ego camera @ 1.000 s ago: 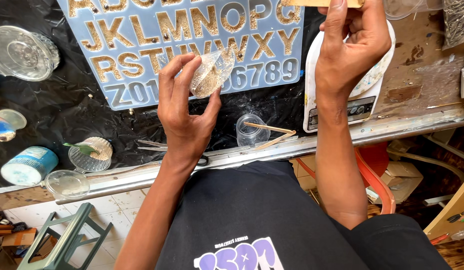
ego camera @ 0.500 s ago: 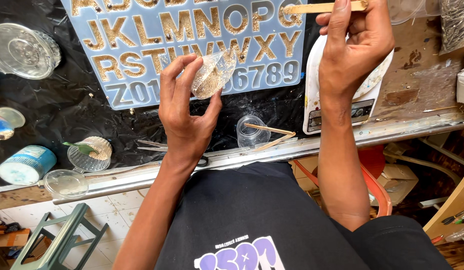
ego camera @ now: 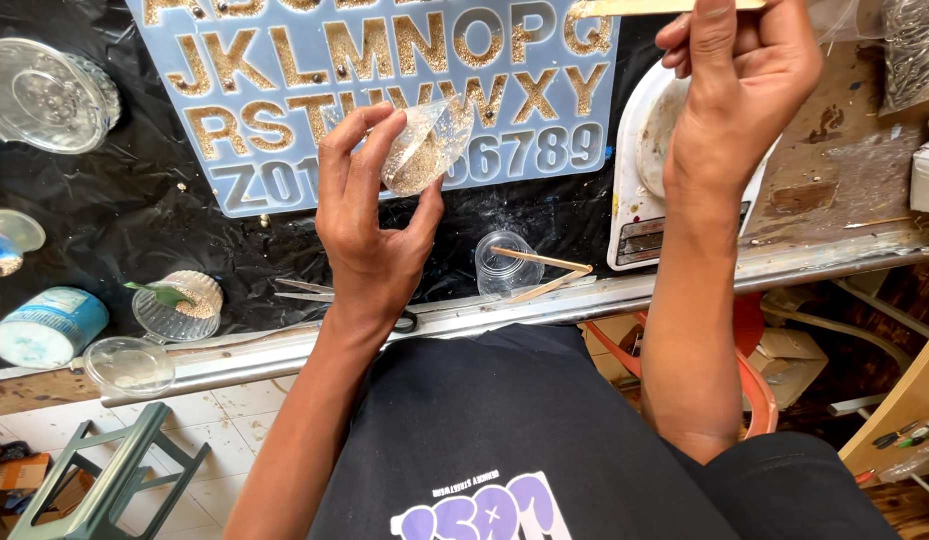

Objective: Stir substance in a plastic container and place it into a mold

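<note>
My left hand (ego camera: pixel 369 235) pinched a small clear cup (ego camera: pixel 424 145) of gold glitter between thumb and fingertips, tilted over the lower edge of the pale blue letter mould (ego camera: pixel 284 180) in the middle of the table. My right hand (ego camera: pixel 739 95) was closed around a flat wooden stick (ego camera: pixel 624 8), held level near the table's far edge, above the white scale (ego camera: pixel 634 200).
</note>
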